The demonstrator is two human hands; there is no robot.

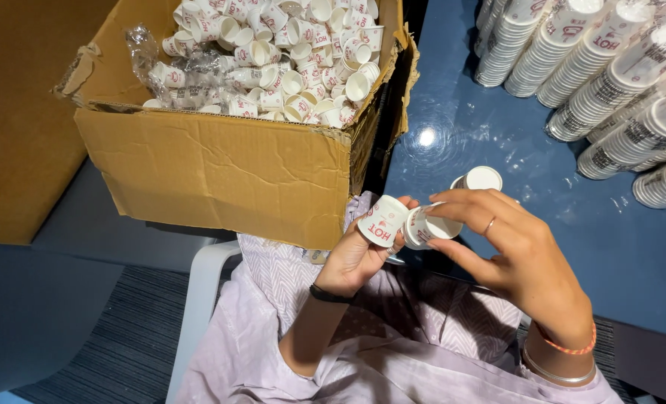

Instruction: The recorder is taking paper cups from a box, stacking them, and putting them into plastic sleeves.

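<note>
- Paper cups are the work in hand: a small white cup with red print (382, 221) sits pinched in the left hand (359, 254), tilted with its base toward the camera
- Right hand (509, 251) closes its fingertips on a second small cup (426, 228), the two cups touching just above the lap
- Another short stack of cups (480, 179) stands on the blue table (498, 135), just beyond the right hand
- Cardboard box (221, 168) to the left is full of loose cups of the same kind; long nested stacks (617, 75) lie on the table at upper right
- Step, as I judge it: nesting one cup into another to build a stack
- Next move would call for lining up rim and base, then a straight, gentle push so the thin paper does not crumple
</note>
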